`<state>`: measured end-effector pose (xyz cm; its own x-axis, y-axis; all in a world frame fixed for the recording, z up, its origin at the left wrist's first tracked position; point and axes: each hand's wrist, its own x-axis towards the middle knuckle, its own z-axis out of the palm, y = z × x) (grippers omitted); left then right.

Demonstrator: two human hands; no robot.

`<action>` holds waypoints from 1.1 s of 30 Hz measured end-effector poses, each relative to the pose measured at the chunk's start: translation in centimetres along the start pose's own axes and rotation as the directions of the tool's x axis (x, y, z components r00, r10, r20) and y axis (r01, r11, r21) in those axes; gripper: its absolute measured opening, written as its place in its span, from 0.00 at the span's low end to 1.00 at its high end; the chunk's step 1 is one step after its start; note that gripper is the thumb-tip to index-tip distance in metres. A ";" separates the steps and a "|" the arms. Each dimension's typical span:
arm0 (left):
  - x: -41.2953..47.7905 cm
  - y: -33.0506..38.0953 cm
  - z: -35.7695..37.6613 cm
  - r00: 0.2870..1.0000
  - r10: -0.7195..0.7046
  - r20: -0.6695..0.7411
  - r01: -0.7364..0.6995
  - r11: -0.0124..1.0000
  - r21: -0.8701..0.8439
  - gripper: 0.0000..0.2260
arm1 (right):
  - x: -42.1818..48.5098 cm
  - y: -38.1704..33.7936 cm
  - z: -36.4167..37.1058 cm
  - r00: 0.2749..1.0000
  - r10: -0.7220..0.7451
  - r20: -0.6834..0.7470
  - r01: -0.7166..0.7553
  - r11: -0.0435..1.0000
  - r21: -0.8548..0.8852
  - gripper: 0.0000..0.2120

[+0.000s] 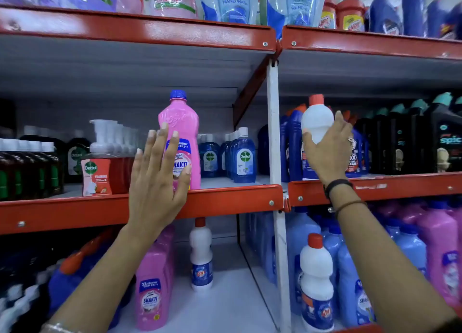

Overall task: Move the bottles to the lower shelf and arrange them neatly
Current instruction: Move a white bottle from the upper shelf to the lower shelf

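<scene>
A tall pink bottle (181, 122) with a blue cap stands at the front edge of the middle shelf (225, 200). My left hand (157, 180) is spread flat in front of its lower half, fingers apart, not gripping it. My right hand (327, 150) is wrapped around a white bottle with a red cap (316, 117) in the right bay of the middle shelf. On the lower shelf (225, 295) stand a row of pink bottles (151, 287), a white bottle with a red cap (201, 252) and another white bottle (316, 277) further right.
A white upright post (273, 132) divides the two bays. Red foaming pump bottles (97, 175), dark bottles and blue Dettol bottles (243, 157) share the middle left bay. Black bottles (425, 142) fill the right. Light blue bottles (350, 270) and more pink ones crowd the lower right.
</scene>
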<state>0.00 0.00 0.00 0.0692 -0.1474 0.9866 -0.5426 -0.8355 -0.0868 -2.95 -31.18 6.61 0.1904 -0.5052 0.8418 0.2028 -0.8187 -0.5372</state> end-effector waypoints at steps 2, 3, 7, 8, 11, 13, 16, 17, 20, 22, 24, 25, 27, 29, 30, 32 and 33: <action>-0.3 -0.1 0.4 0.999 -0.043 0.029 0.043 0.999 0.002 0.28 | 0.8 0.4 -0.1 0.994 0.069 0.089 -0.072 0.997 0.028 0.38; -0.6 -0.4 0.8 0.998 -0.046 0.045 0.044 0.999 0.029 0.28 | 1.4 0.8 0.0 0.986 0.099 0.133 -0.105 0.994 0.040 0.39; -2.0 -1.5 2.1 0.996 -0.018 0.089 0.003 0.986 0.169 0.26 | 2.5 1.2 -0.5 0.951 0.180 0.253 -0.204 0.976 0.071 0.36; -1.9 -1.6 2.0 0.996 -0.019 0.092 0.003 0.985 0.171 0.26 | 2.6 1.1 -0.8 0.952 0.189 0.243 -0.206 0.977 0.047 0.35; -1.9 -1.5 2.0 0.996 -0.020 0.086 0.003 0.982 0.188 0.26 | 2.4 1.0 -1.4 0.962 0.209 0.177 -0.221 0.974 0.052 0.34; -1.9 -1.4 2.0 0.996 -0.020 0.088 0.003 0.982 0.187 0.26 | 1.9 1.0 -1.9 0.967 0.226 0.121 -0.242 0.961 0.134 0.34; -1.9 -1.5 2.0 0.995 -0.021 0.097 0.002 0.981 0.193 0.26 | 1.2 0.8 -2.8 0.962 0.271 0.035 -0.269 0.915 0.299 0.33; -1.9 -1.5 2.0 0.995 -0.022 0.095 0.002 0.980 0.200 0.26 | 1.0 0.7 -3.2 0.962 0.272 0.000 -0.256 0.904 0.341 0.34; -1.9 -1.4 1.8 0.994 -0.030 0.104 0.009 0.980 0.200 0.26 | 0.4 -0.3 -4.7 0.959 0.267 -0.091 -0.201 0.873 0.444 0.34; -1.9 -1.4 1.8 0.994 -0.033 0.106 0.011 0.980 0.198 0.26 | -0.2 -0.8 -5.6 0.965 0.252 -0.074 -0.180 0.839 0.513 0.34; -1.8 -1.4 1.8 0.994 -0.026 0.106 0.005 0.981 0.196 0.26 | -1.2 -1.2 -6.1 0.971 0.236 -0.023 -0.176 0.782 0.598 0.35; -1.9 -1.4 1.8 0.994 -0.021 0.105 0.000 0.981 0.196 0.26 | -2.0 -1.4 -6.3 0.974 0.225 0.006 -0.177 0.751 0.636 0.36; -2.0 -1.5 1.7 0.994 -0.017 0.107 -0.005 0.979 0.202 0.25 | -3.9 -1.8 -6.4 0.980 0.191 0.061 -0.179 0.695 0.696 0.35; -2.1 -1.7 1.6 0.994 -0.020 0.110 -0.005 0.976 0.218 0.25 | -6.3 -2.3 -6.4 0.981 0.156 0.117 -0.191 0.646 0.739 0.29; -2.2 -1.8 1.6 0.994 -0.022 0.107 -0.003 0.974 0.225 0.25 | -7.7 -2.5 -6.3 0.979 0.140 0.149 -0.204 0.622 0.756 0.26; -2.4 -2.1 1.5 0.995 -0.026 0.098 0.003 0.973 0.231 0.24 | -10.5 -2.7 -5.7 0.970 0.116 0.214 -0.240 0.594 0.768 0.23; -2.6 -2.3 1.5 0.995 -0.027 0.094 0.004 0.972 0.235 0.24 | -12.0 -2.8 -5.2 0.965 0.107 0.240 -0.256 0.588 0.767 0.23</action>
<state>2.33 1.48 -2.55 0.1620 -0.1737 0.9714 -0.3300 -0.9372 -0.1126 -10.77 -24.25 -1.69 0.4359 -0.5098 0.7417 0.8075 -0.1423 -0.5724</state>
